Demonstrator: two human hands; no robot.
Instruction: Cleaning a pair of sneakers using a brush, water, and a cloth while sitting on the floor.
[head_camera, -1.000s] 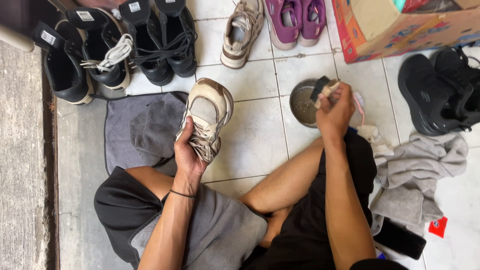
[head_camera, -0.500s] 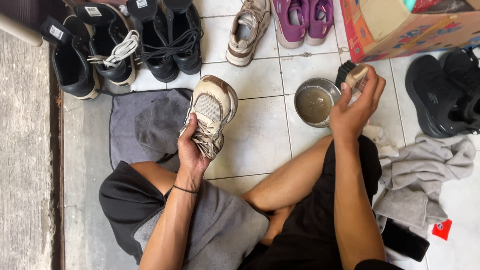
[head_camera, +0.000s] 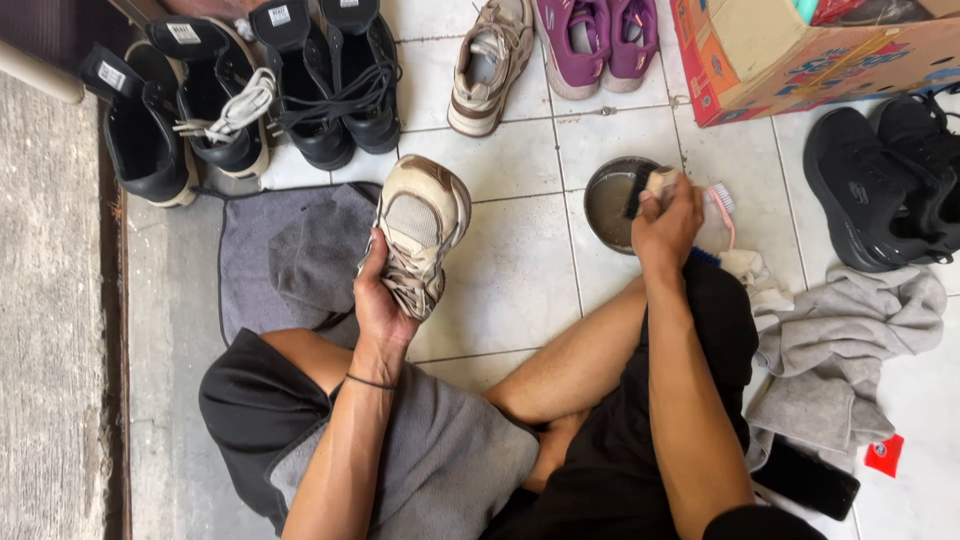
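Head view: left hand (head_camera: 380, 300) grips scuffed beige mesh sneaker (head_camera: 420, 232)

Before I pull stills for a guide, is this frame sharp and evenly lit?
Head view: soft even daylight, faint shadows, no glare on the tiles; beige shoe in the left hand sharp; right hand with brush slightly soft; edges bow mildly.

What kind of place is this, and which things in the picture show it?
Probably a home entryway or porch floor used for cleaning shoes. Pairs of shoes, such as the black boots, stand in a row on the white tile floor. The left hand holds a beige sneaker, and the right hand holds a brush over a metal bowl.
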